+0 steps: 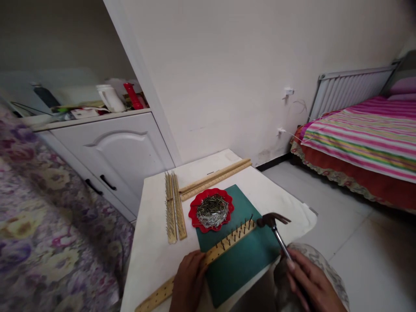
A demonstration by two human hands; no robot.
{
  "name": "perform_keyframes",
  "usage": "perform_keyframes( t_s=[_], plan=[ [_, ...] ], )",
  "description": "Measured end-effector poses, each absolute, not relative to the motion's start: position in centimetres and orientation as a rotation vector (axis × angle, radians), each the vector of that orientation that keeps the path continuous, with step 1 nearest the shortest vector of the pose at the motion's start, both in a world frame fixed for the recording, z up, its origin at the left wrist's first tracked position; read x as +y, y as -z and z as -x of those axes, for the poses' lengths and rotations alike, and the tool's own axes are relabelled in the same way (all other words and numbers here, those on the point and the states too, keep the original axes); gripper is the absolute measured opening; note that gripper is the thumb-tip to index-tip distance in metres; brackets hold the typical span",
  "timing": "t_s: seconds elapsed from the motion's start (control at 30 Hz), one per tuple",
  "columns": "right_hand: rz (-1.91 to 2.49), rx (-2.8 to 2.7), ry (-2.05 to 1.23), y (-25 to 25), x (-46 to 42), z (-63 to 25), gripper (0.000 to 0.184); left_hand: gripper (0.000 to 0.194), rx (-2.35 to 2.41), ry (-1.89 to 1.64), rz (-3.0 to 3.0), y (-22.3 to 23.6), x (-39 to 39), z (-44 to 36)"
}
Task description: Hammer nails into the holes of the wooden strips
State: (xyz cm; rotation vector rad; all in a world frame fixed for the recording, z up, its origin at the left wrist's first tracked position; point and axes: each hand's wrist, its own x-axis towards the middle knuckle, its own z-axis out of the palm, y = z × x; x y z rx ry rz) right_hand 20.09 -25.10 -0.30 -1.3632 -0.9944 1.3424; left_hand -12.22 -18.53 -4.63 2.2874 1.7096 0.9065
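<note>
A long wooden strip [224,246] studded with a row of upright nails lies diagonally across a green mat [243,260] on a small white table [152,251]. My left hand [188,279] presses down on the strip near its middle, fingers curled over it. My right hand [308,284] grips the metal handle of a small claw hammer [273,222], whose head hovers at the strip's far end by the last nail. A red scalloped dish [194,210] full of loose nails sits just behind the strip.
Two finished nailed strips [173,212] lie side by side left of the dish, and bare wooden strips [214,178] lie behind it. A white cabinet stands at the left, a bed with a striped cover [360,138] at the right, tiled floor between.
</note>
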Motion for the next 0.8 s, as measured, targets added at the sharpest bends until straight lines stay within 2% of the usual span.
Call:
perform_keyframes(
  t_s=[0.3,0.53,0.8],
  plan=[
    [1.288,-1.123,-1.293,-0.2,-22.1,-19.9,0.031,0.033,1.744,-0.89,-2.296,4.5,-19.2,13.4],
    [1.292,-1.192,-1.352,0.3,-21.4,-19.4,0.035,0.034,1.754,-0.903,-2.29,4.7,-19.1,13.3],
    [1.32,-0.993,-1.313,0.9,-23.5,-20.0,0.04,0.032,1.74,-0.936,-2.324,4.3,-19.3,13.2]
  ],
)
